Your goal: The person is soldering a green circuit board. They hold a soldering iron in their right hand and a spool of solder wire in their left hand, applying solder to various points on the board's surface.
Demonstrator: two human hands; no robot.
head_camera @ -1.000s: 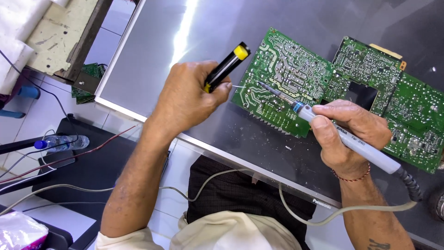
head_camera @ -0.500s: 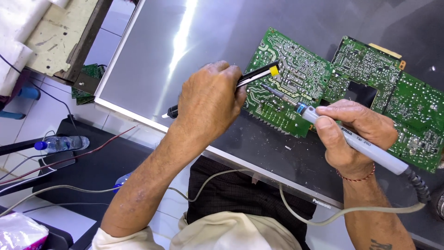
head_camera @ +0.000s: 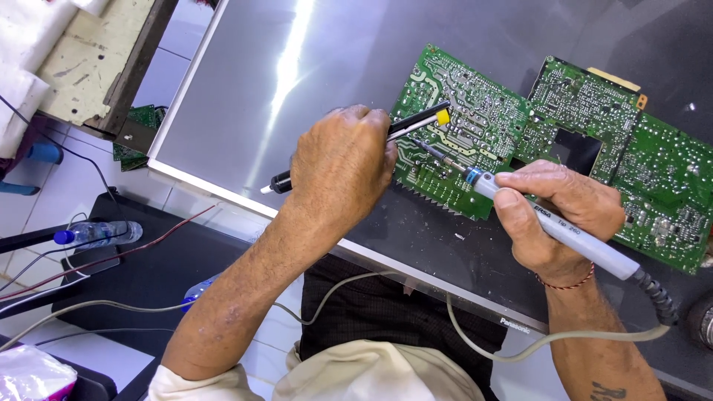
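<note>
A green circuit board [head_camera: 483, 126] lies solder side up on a large grey panel [head_camera: 297, 82]. My left hand [head_camera: 342, 167] grips a black desoldering pump [head_camera: 420, 121] with a yellow end, held level over the board's left part. My right hand [head_camera: 557, 212] holds a grey soldering iron [head_camera: 572, 236] like a pen. Its thin tip [head_camera: 431, 148] touches the board just below the pump's yellow end. A grey cable [head_camera: 520, 345] runs from the iron's black back end across my lap.
A second green board [head_camera: 653, 178] with a square cut-out adjoins the first on the right. On the left below the panel sit a plastic bottle with a blue cap [head_camera: 96, 234], loose wires [head_camera: 89, 263] and a worn wooden bench [head_camera: 89, 59].
My left hand turned the pump from pointing up-right to lying level and brought its yellow end over the board. The iron's tip stayed on the board.
</note>
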